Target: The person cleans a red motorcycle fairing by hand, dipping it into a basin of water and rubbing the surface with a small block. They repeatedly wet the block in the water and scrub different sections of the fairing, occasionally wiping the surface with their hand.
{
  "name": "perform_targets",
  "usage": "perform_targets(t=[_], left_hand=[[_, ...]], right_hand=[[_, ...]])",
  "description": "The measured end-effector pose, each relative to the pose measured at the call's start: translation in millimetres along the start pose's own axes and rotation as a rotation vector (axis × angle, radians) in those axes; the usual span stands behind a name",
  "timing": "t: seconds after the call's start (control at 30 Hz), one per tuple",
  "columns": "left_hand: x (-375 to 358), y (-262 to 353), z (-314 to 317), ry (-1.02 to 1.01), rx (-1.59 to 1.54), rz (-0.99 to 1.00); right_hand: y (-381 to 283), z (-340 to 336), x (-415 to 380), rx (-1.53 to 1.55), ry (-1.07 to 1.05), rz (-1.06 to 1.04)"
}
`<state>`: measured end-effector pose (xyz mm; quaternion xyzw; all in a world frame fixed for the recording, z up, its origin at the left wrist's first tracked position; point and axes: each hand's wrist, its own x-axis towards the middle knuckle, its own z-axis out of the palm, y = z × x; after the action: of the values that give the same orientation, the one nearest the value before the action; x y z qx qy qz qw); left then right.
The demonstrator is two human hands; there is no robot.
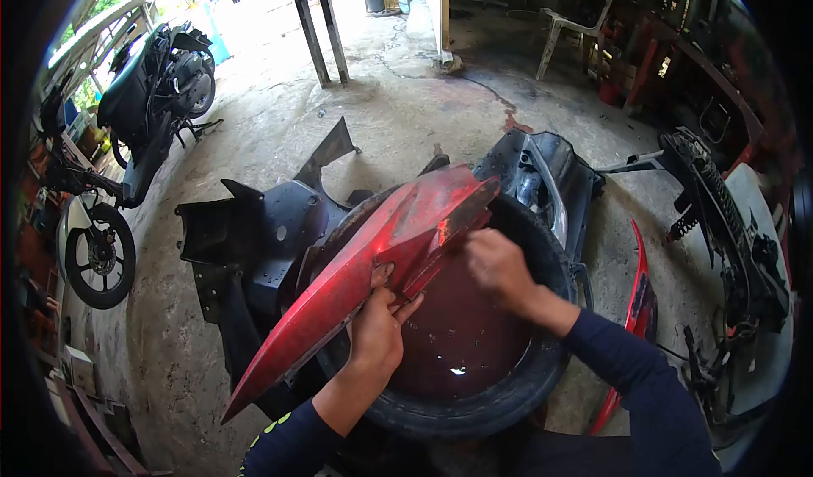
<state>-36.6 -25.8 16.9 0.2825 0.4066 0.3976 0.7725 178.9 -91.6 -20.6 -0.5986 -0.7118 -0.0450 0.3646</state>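
A long red motorcycle fairing panel (364, 261), scuffed and dirty, is held slantwise over a round black tub (474, 418). Reddish-brown water (466, 341) fills the tub. My left hand (377, 333) grips the panel's lower edge near its middle, the thumb lying on its face. Just right of the panel's upper end, my right hand (504, 269) is closed and slightly blurred. Whatever it may hold is hidden in the fingers. An orange-and-dark worn patch shows on the panel close to that hand.
Black plastic body panels (284, 223) lie left of the tub, and another dark panel (555, 180) lies behind it. A narrow red trim piece (639, 282) rests at right, beside a stripped motorcycle frame (720, 214). A motorcycle (148, 104) is parked left; a plastic chair (580, 28) stands behind.
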Motion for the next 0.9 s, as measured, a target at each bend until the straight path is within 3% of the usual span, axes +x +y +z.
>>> perform_targets(t=[0.07,0.1,0.17,0.2,0.3,0.37,0.43,0.5,0.57,0.6,0.63,0.7,0.77,0.83,0.9], left_hand=[[-4,1,6,-0.009,-0.002,0.010],[-5,2,8,-0.019,-0.007,0.022],[2,-8,2,-0.009,0.001,-0.009],[4,-12,0,0.001,0.016,-0.040],[2,-11,-3,0.013,-0.031,0.009],[6,-11,-2,0.001,-0.019,0.012],[6,-13,0,-0.008,-0.018,0.004],[0,-12,2,-0.002,-0.046,0.018],[-1,-9,3,0.005,-0.040,0.030],[0,-8,4,0.011,-0.039,0.040],[2,-7,4,0.008,-0.043,0.043],[5,-11,0,-0.002,-0.032,-0.021],[3,-13,1,0.011,-0.036,0.001],[-1,-11,4,0.022,-0.048,0.035],[-2,-5,9,0.027,-0.035,0.030]], right_hand=[[11,-2,1,-0.115,-0.033,0.097],[-7,-5,3,-0.121,-0.129,0.000],[-60,2,9,0.010,0.030,-0.200],[-54,2,9,0.029,0.010,-0.216],[12,0,5,-0.109,-0.032,0.031],[-22,-5,9,-0.085,-0.086,-0.085],[-68,7,14,0.070,0.090,-0.235],[-21,-1,3,-0.032,-0.096,-0.081],[21,3,7,-0.165,0.092,-0.072],[9,-6,6,-0.271,-0.010,-0.186],[-25,-10,9,-0.158,-0.061,-0.150],[-50,3,10,0.059,0.057,-0.188],[4,-4,-2,-0.160,-0.135,-0.067],[11,-5,9,-0.200,-0.024,0.035],[-36,-2,8,-0.017,0.077,-0.168]])
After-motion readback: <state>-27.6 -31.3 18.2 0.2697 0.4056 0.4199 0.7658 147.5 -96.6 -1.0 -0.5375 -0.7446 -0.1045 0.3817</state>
